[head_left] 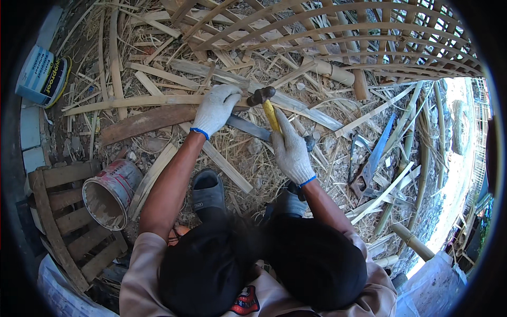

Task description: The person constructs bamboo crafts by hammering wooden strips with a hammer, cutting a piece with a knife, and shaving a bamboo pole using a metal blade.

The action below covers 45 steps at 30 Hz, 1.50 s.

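Note:
My left hand (215,110), in a white knit glove with a blue cuff, is closed around a long pale bamboo strip (153,100). The strip's right end reaches the head of a hammer (270,113). Its yellow handle is gripped by my right hand (291,150), gloved the same way. A flat dark metal blade (247,127) lies between the two hands, partly covered by the right one. Under the left wrist runs a broad brown wooden piece (150,123). Part of what the left fingers pinch is hidden.
Split bamboo and shavings litter the ground. A woven bamboo lattice (369,39) arches at the far right. A handsaw (377,153) lies on the right. At left are a dirty bucket (112,195), a wooden crate (68,222) and a blue-white tub (39,76). My sandalled feet are just below my hands.

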Tool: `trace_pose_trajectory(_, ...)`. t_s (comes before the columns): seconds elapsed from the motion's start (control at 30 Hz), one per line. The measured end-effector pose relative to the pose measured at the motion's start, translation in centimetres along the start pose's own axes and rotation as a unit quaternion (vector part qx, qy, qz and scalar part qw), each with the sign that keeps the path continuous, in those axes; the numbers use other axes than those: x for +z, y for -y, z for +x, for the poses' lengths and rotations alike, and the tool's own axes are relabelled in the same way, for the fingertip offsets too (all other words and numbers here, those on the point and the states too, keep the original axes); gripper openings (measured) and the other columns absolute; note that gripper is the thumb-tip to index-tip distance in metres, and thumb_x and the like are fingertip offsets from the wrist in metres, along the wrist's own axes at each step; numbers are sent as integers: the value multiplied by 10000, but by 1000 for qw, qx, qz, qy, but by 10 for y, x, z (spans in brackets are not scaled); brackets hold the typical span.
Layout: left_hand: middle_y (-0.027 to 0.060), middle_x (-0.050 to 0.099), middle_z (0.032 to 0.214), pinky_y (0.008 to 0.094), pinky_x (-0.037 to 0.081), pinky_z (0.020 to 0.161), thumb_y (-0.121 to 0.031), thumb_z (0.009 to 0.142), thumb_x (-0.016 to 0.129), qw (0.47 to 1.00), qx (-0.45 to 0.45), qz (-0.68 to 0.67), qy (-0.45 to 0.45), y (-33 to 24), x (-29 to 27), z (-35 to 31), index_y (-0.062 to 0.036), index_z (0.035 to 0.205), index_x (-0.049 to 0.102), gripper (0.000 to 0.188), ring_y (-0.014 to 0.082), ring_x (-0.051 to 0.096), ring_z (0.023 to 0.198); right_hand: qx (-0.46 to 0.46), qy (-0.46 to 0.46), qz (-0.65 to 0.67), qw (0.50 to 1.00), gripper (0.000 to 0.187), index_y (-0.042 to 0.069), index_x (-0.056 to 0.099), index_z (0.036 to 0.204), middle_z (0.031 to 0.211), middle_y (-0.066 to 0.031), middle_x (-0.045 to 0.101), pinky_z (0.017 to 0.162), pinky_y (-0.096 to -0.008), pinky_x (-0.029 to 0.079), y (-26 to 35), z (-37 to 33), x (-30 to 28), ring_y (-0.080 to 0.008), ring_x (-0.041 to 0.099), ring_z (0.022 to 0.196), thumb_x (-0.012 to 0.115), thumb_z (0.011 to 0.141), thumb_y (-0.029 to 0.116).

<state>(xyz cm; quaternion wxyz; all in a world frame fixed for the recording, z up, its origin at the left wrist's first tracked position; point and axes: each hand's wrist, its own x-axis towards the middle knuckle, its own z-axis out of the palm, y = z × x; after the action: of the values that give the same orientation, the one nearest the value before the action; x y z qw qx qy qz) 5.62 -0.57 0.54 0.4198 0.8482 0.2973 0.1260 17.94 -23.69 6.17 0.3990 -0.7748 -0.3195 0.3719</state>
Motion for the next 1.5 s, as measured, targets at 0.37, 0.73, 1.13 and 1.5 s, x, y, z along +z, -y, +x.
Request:
trace_pose_trajectory(0.37,177,756,1165,480,498,1013,-291,1005,622,998,-18,-3,52,-9,-5,12,-39,1136,774,322,397,673,1115,-53,-48,-23,997,529,8,460,1594,1168,-199,652,891,-361,559,1,-4,-6,-248,692,974,557,1080,88)
trace_pose_trajectory(0.73,164,761,1161,467,490,1025,-307,1018,603,999,26,5,26,-6,5,5,-36,1117,775,336,383,659,1127,-107,-48,-98,988,598,57,427,1625,1093,-285,720,876,-460,576,27,1,-25,-421,743,991,569,1044,75)
trace_pose_trajectory(1.13,140,763,1112,469,507,994,-255,1005,645,999,44,20,-5,-6,6,-2,-43,1090,774,263,370,662,1086,-186,-35,-177,966,561,78,488,1603,1039,-250,730,842,-446,583,33,17,-18,-389,759,911,585,1050,73)
trace_pose_trajectory(1.5,126,755,1068,472,515,963,-191,982,687,992,112,37,-49,3,13,-6,-57,1013,766,159,357,658,1064,-215,-52,-178,959,640,107,492,1599,917,-222,654,784,-522,553,42,5,-16,-436,694,858,632,980,24)
